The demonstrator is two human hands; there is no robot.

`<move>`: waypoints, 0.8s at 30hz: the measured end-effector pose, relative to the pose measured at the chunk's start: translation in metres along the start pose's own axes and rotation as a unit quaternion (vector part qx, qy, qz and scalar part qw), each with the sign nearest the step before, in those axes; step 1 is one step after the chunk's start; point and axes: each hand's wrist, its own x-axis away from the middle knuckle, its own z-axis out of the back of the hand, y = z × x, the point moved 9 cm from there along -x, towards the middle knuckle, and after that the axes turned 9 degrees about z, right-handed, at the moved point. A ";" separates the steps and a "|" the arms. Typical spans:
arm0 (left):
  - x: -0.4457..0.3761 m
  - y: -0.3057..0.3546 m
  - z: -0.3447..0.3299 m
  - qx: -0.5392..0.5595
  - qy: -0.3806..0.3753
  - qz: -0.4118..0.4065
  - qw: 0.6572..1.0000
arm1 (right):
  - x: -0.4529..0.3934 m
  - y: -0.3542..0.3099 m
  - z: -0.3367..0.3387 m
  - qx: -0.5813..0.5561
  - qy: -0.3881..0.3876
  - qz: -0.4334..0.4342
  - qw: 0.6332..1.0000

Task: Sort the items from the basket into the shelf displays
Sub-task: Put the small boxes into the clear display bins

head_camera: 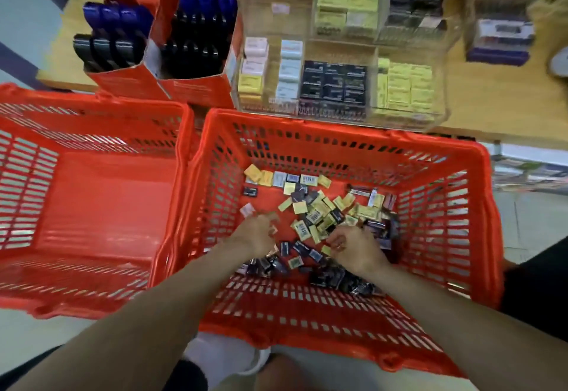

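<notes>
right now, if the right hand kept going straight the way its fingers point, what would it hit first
Most likely the heap of small yellow packets on the floor of the orange basket. The right hand points forward and slightly left, fingers curled, just short of them. Depth is unclear; it may already be touching some.

A shop: red plastic shopping baskets (338, 132), a clear acrylic display (408, 114) of small boxes, red cardboard pen displays (196, 89).

No text can be read. Printing and barcode-like marks show on the small packets (302, 227) in the red basket (338, 126), and on the boxes (333, 80) in the clear acrylic display (381, 52), all too blurred to make out.
</notes>
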 end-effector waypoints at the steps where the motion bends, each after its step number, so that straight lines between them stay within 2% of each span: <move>1: -0.003 -0.007 -0.002 0.006 0.008 0.011 1.000 | 0.000 0.004 -0.007 -0.006 -0.003 -0.009 1.000; 4: -0.008 -0.026 -0.009 0.015 0.023 0.044 0.999 | 0.003 0.011 -0.016 -0.014 0.011 -0.005 1.000; 6: -0.008 -0.034 -0.019 -0.013 0.003 0.050 0.999 | 0.009 0.013 -0.016 -0.008 0.012 0.009 1.000; 11: 0.004 -0.027 -0.057 -0.105 -0.088 -0.041 0.990 | 0.024 0.024 -0.015 0.074 -0.026 0.024 0.997; 13: 0.008 -0.025 -0.069 -0.133 -0.094 -0.052 0.985 | 0.030 0.031 -0.016 0.122 -0.053 0.020 0.991; 16: 0.010 -0.021 -0.075 -0.150 -0.067 -0.049 0.985 | 0.041 0.045 -0.016 0.135 -0.062 -0.011 0.989; 20: 0.009 -0.018 -0.069 -0.092 -0.054 -0.045 0.993 | 0.057 0.062 -0.014 0.120 -0.049 -0.033 0.991; 22: 0.005 -0.020 -0.053 -0.009 -0.007 -0.003 1.000 | 0.060 0.070 -0.006 0.119 -0.022 -0.049 0.991; 24: 0.003 -0.024 -0.040 0.115 0.025 0.061 0.991 | 0.063 0.078 -0.003 0.133 -0.019 -0.074 0.988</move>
